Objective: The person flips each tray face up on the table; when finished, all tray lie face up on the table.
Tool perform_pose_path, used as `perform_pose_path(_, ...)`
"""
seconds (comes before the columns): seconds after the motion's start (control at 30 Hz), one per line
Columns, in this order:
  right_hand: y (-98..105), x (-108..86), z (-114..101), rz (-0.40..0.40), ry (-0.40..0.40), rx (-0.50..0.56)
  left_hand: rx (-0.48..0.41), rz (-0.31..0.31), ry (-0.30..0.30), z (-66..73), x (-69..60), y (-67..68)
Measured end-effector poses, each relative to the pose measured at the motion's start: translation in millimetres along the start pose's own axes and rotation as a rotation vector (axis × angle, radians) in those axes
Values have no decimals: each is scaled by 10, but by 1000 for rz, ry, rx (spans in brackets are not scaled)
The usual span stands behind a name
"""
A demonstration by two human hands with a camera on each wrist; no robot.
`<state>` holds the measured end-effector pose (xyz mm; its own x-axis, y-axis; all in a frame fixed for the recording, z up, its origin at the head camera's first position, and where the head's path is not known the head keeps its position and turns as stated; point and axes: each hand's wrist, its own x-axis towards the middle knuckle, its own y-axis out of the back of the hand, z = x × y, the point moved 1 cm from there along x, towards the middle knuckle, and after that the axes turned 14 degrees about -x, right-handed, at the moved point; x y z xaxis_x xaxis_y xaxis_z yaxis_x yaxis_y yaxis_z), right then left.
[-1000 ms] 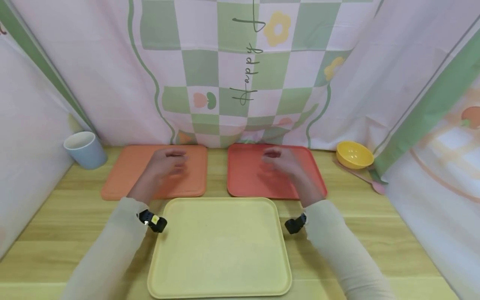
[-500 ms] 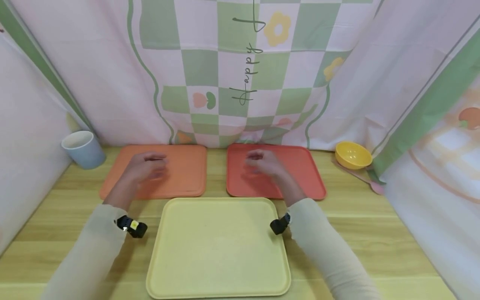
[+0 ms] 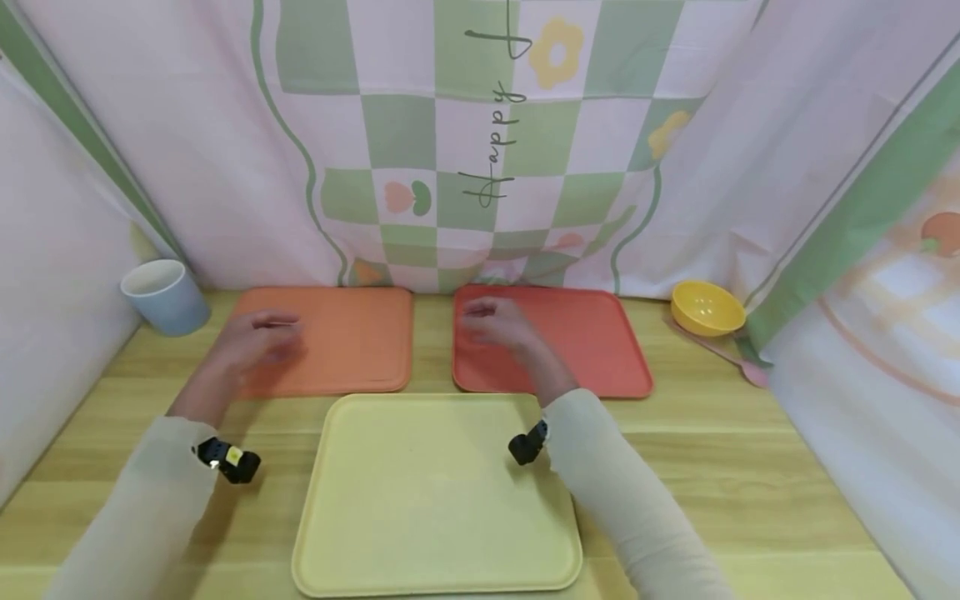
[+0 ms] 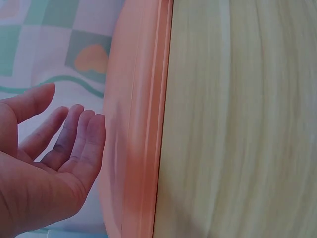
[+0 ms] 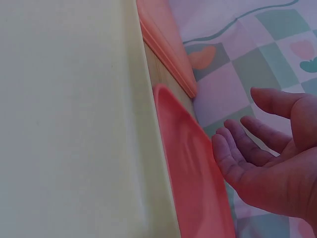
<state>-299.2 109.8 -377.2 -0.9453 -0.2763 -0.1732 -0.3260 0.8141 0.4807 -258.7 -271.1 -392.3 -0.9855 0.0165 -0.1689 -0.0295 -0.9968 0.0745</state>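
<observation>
My left hand (image 3: pixel 258 340) hovers over the left part of an orange tray (image 3: pixel 360 342), its fingers loosely bent around nothing, as the left wrist view confirms. Over the left side of a red tray (image 3: pixel 585 342) hangs my right hand (image 3: pixel 498 323), also holding nothing, with thumb and fingers apart in the right wrist view. A yellow tray (image 3: pixel 435 492) lies nearer to me, partly under my right wrist. The blue cup (image 3: pixel 165 298) stands upright to the left of my left hand.
At the back right sits a yellow bowl (image 3: pixel 707 308), with a pink spoon (image 3: pixel 723 354) partly beneath or behind it. A patterned curtain (image 3: pixel 480 150) rises along the wooden table's (image 3: pixel 712 467) back edge, and cloth hangs on both sides.
Both hands have moved to the left above the trays, the left one toward the blue cup. The trays, cup, bowl and spoon have stayed in place.
</observation>
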Motion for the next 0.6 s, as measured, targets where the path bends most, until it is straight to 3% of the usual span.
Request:
perform_pose_path(0.17,-137,57,-52,-27,10,51,56,17,10,-26,-46,128)
perform_pose_path(0.6,-397,194,-96,-61,-26,151,60,33,101,-48,-89,519)
